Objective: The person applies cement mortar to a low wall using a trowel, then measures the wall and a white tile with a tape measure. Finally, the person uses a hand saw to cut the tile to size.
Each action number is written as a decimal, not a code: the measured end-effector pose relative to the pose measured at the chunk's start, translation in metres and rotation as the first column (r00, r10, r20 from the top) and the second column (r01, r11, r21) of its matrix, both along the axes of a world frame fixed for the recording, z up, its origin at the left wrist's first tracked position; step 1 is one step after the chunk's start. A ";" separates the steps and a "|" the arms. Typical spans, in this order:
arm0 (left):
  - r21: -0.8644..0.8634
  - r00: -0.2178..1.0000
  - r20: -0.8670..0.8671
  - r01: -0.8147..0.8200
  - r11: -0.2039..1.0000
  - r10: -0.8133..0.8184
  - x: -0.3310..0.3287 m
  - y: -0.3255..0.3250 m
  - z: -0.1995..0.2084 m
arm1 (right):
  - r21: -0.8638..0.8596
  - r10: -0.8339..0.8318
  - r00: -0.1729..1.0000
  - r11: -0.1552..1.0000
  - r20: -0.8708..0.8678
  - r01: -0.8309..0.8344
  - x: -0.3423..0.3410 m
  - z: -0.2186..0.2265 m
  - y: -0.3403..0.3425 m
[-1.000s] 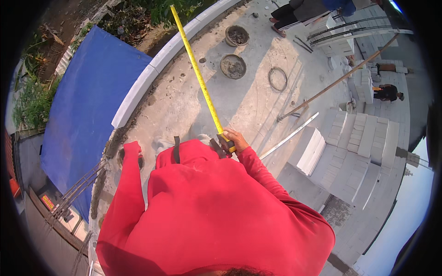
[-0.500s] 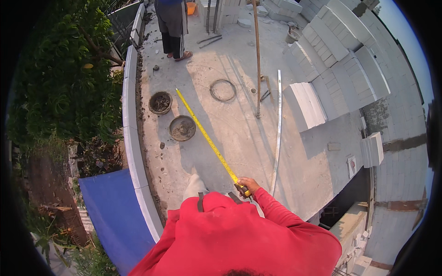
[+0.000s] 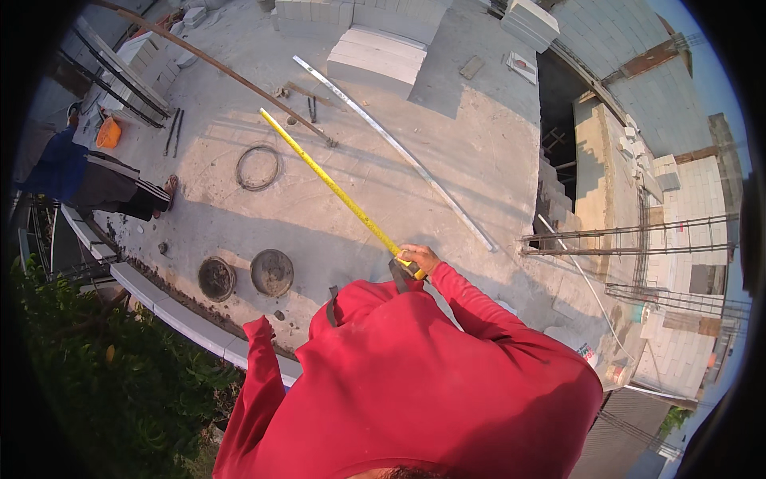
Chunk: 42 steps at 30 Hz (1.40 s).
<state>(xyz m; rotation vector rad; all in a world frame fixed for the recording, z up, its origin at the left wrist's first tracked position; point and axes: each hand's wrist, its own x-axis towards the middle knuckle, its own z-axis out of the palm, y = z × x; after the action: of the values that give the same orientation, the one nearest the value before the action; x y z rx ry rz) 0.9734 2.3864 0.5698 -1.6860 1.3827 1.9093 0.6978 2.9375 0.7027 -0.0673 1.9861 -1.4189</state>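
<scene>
Tape measure (image 3: pixel 331 182): located left of the metal bar (image 3: pixel 396 154), with its case (image 3: pixel 416 271) below and left of the bar's near end. The right hand (image 3: pixel 419 257) grasps the case; this grip is closed around it. The left hand is hidden at the red sleeve cuff (image 3: pixel 258 326); the state of its grip cannot be told. The blade (image 3: pixel 351 202) runs outward on the bar's left side, roughly parallel to the bar and apart from it. Farther left of the bar lies a wire coil (image 3: pixel 257 188). Status: blade extension appears done; retraction is not done. Contact between blade tip and floor (image 3: pixel 495 176) cannot be confirmed.
</scene>
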 end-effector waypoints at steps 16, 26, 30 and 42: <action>0.239 0.650 -0.339 0.759 0.606 -0.681 -0.413 0.344 0.173 | -0.114 -0.363 0.822 0.930 -0.440 0.350 -0.101 -0.054 -0.060; -0.467 -0.315 -0.463 0.881 -0.074 -0.829 -0.463 0.391 0.140 | -0.226 -0.733 0.679 0.654 0.048 0.722 -0.131 -0.011 -0.047; -0.669 -0.529 -0.344 0.717 -0.193 -0.776 -0.475 0.388 0.138 | -0.207 -0.773 0.625 0.597 0.110 0.775 -0.134 -0.001 -0.053; -0.236 0.020 -0.609 0.950 0.205 -0.793 -0.464 0.357 0.121 | 0.410 -0.306 0.947 0.854 -0.102 0.320 -0.136 0.041 -0.070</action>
<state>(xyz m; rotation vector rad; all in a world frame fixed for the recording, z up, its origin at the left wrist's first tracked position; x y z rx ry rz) 0.5097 2.7436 0.6911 0.2908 1.6460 1.5925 0.5618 2.8676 0.7435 0.4513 2.3696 -1.1419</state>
